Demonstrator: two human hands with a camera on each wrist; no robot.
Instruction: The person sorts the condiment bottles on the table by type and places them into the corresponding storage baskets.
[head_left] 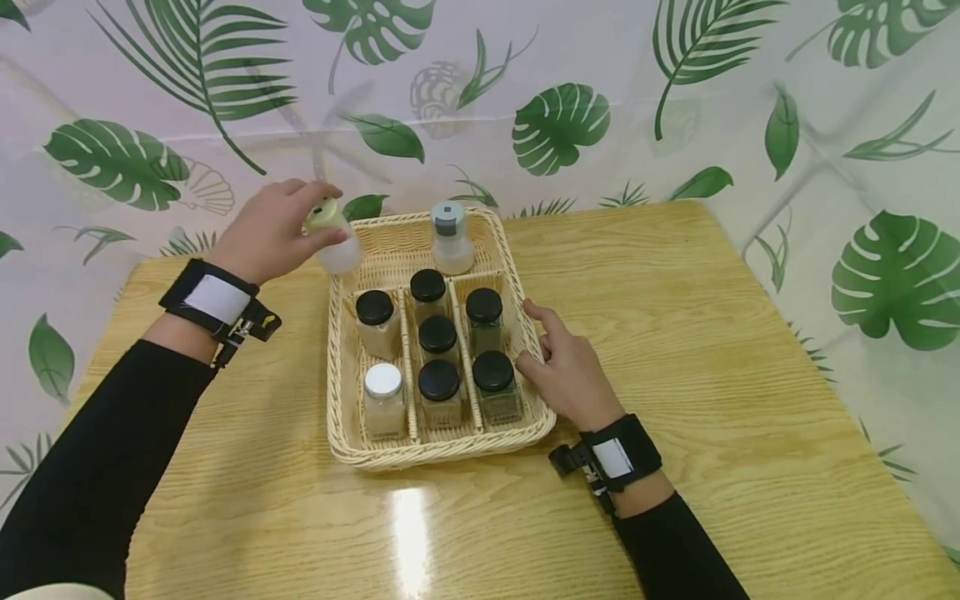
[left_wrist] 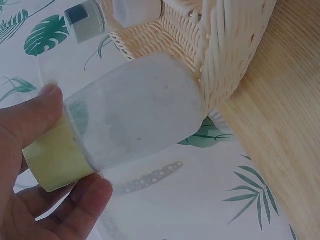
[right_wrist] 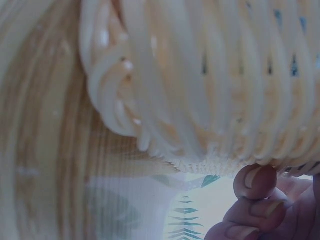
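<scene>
My left hand pinches the pale yellow cap of a clear seasoning bottle at the back left corner of the wicker basket. In the left wrist view, thumb and fingers lie on opposite sides of the cap, and the tilted bottle is close to the basket wall. The right hand holds the basket's right rim, thumb over the edge; in the right wrist view curled fingers meet the weave. A second seasoning bottle with a light blue cap stands in the back compartment.
Three front compartments hold several black-capped jars and one white-capped jar. The basket stands on a wooden table, against a leaf-patterned cloth behind it.
</scene>
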